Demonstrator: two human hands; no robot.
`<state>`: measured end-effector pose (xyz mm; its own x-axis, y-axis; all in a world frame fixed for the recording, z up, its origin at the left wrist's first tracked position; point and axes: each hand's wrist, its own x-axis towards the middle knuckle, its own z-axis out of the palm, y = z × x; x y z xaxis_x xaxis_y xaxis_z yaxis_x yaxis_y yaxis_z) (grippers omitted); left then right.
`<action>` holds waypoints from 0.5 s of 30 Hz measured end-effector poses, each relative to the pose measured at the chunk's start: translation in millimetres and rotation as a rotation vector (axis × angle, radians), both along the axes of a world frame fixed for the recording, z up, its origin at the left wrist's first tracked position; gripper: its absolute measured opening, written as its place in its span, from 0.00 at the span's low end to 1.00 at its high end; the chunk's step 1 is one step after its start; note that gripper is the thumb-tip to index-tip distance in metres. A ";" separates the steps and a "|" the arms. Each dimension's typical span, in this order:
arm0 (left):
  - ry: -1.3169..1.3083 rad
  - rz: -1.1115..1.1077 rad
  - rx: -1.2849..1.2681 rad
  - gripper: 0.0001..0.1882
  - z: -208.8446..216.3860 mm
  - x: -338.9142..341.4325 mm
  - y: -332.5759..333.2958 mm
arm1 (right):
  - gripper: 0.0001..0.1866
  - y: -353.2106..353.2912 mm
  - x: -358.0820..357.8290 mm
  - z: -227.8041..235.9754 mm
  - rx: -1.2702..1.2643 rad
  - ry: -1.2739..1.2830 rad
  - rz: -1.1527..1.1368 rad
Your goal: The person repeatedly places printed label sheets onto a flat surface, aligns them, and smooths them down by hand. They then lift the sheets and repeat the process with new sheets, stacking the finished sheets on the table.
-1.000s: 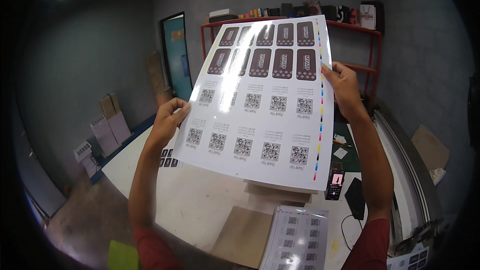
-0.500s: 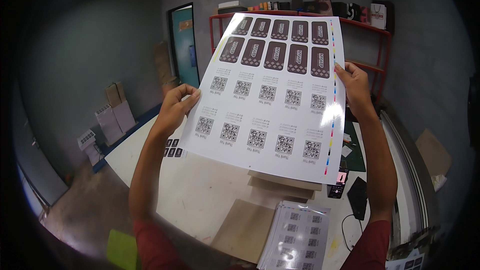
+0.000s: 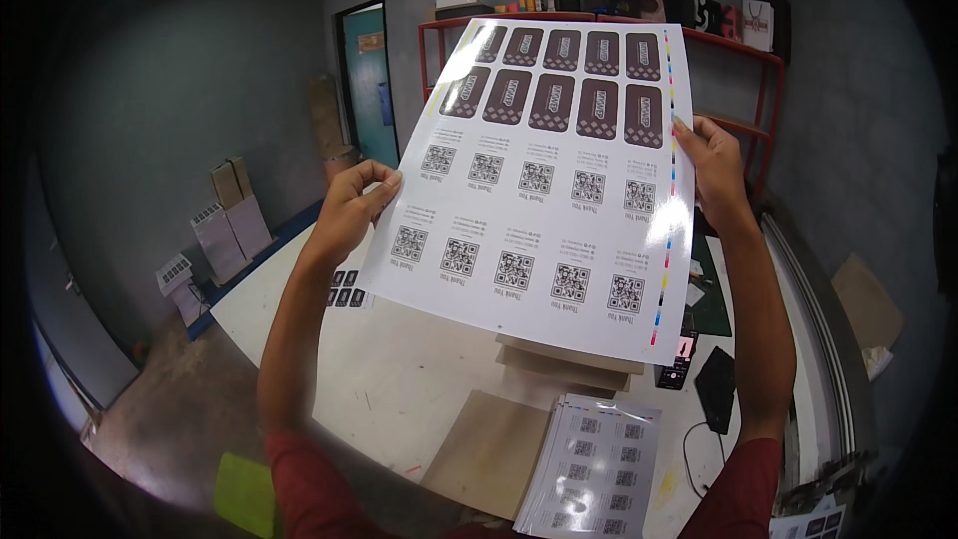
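Note:
Up in front of me I hold a large glossy printed sheet [image 3: 519, 210], tilted, above the white table [image 3: 379, 379]. Rows of dark rounded labels fill its far part; rows of black square codes fill the near part. My left hand [image 3: 357, 202] pinches its left edge between thumb and fingers. On the right edge, by the strip of colour patches, my right hand [image 3: 714, 162] grips with the thumb on top. Below lies a stack of similar printed sheets [image 3: 599, 459], beside brown board [image 3: 487, 449]. More brown boards [image 3: 569, 367] are partly hidden under the held sheet.
A phone [image 3: 679, 361] with a lit screen and a black flat object [image 3: 715, 389] with a cable lie at the right. Another printed sheet [image 3: 349, 291] is behind my left forearm. A red shelf [image 3: 768, 100] with boxes stands at the back; a green stool [image 3: 244, 494] is lower left.
The held sheet has shifted slightly up, its right side a little further right with my right hand. Both hands keep their grip on its edges.

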<state>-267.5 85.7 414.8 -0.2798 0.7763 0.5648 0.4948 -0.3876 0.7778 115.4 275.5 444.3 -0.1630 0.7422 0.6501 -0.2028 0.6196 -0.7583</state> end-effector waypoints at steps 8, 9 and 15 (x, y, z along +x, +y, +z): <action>-0.007 0.001 -0.004 0.09 -2.3 0.6 1.4 | 0.15 -2.2 0.6 0.3 0.017 -0.007 -0.016; -0.005 -0.006 -0.003 0.09 -3.0 -0.6 2.1 | 0.15 -2.3 0.9 0.5 0.019 -0.008 -0.017; -0.001 -0.005 -0.014 0.11 -5.1 -4.1 3.9 | 0.16 -7.4 0.8 1.8 0.032 -0.012 -0.032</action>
<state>-271.6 89.6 409.7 -0.2765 0.7857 0.5534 0.4918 -0.3790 0.7839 116.3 268.1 446.1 -0.1479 0.7260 0.6716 -0.1734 0.6495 -0.7404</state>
